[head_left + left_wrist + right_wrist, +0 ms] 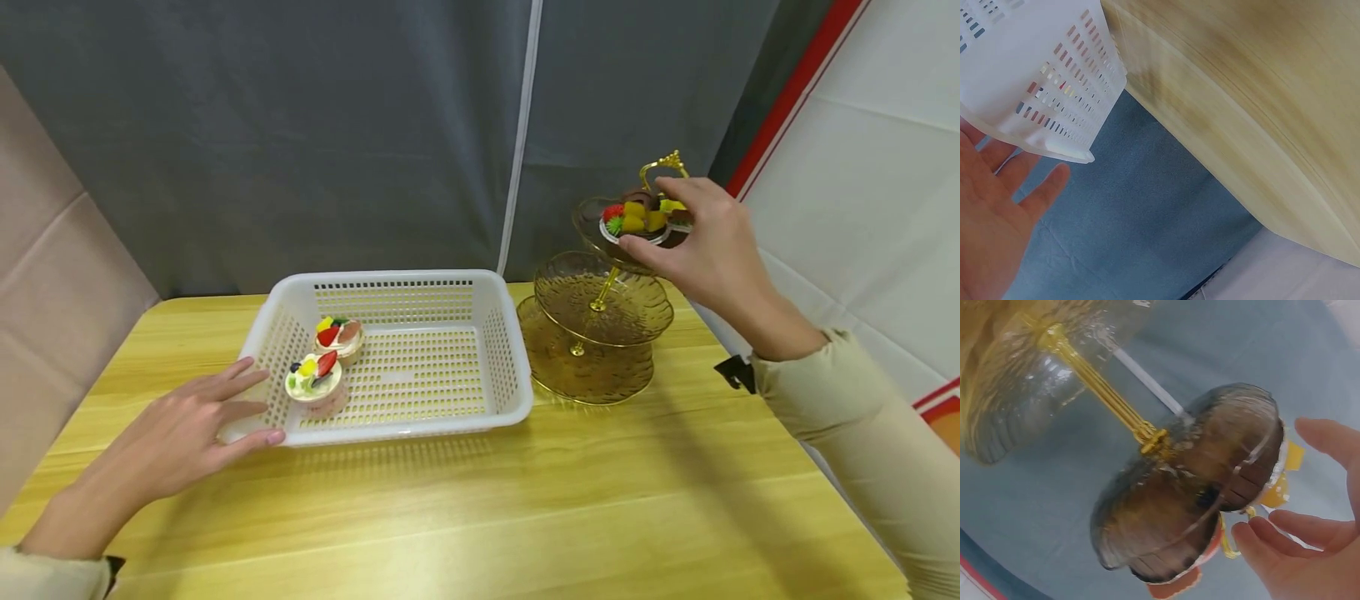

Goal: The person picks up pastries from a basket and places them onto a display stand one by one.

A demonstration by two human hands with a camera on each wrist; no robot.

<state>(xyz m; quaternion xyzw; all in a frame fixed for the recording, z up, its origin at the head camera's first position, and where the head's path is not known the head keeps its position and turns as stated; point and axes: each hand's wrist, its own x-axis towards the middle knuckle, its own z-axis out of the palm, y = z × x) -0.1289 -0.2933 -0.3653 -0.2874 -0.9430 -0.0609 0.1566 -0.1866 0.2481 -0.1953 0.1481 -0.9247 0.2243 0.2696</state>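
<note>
My right hand (712,242) is at the top tier of a three-tier cake stand (588,379), thumb and fingers spread around a toy fruit cake (633,218) with yellow cubes and red and green fruit. In the right wrist view, gaps show between the fingers and the cake; two dark cake bases (1172,540) show through the clear top plate. Beside the left end of a white plastic basket (517,367), my left hand (187,429) has its fingers loosely spread at the rim. Two cream-topped fruit cupcakes (315,385) stand in the basket's left part.
A gold loop handle (663,162) rises from the stand's top. The basket and stand are side by side on a wooden table (450,517). A grey curtain (300,142) hangs behind, with a white panel (885,167) on the right.
</note>
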